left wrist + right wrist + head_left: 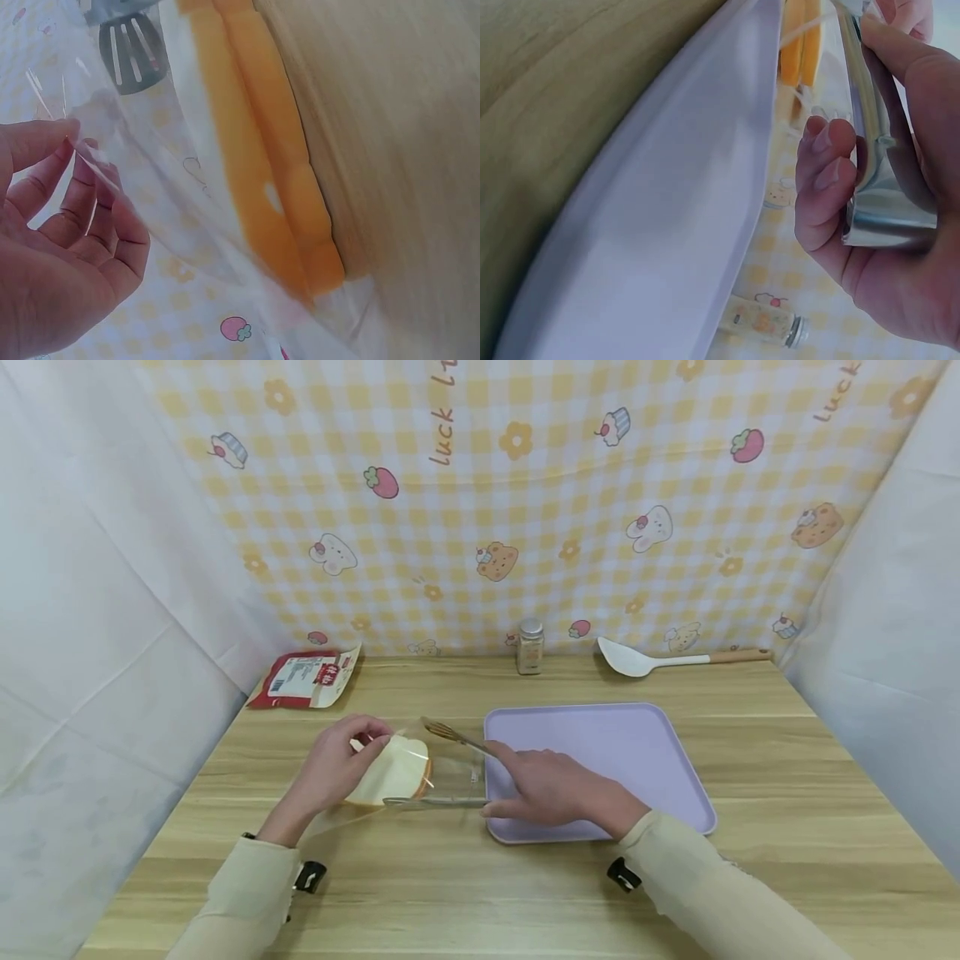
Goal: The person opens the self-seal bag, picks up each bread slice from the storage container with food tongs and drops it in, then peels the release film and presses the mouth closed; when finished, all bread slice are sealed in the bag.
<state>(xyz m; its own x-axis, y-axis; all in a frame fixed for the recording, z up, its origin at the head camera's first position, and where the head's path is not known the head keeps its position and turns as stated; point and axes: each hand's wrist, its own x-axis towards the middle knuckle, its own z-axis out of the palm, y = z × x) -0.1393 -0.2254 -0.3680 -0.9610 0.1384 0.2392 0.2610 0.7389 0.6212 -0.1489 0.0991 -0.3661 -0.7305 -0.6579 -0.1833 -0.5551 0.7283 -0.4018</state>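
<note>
Slices of bread (397, 768) with orange-brown crusts (255, 150) lie in a clear plastic bag (456, 770) left of the tray. My left hand (341, 764) pinches the bag's film between thumb and fingers, seen close in the left wrist view (75, 225). My right hand (551, 785) grips metal tongs (889, 187), their arms spread. In the head view one slotted tong head (442, 731) is above the bag behind the bread, and the other arm (431, 802) runs along the bread's near side. Whether the tongs touch the bread I cannot tell.
A lilac tray (600, 714) lies under and right of my right hand. Along the back stand or lie a red and cream packet (307, 678), a small glass shaker (530, 647) and a white spatula (630, 660) with a wooden handle. A patterned cloth hangs behind.
</note>
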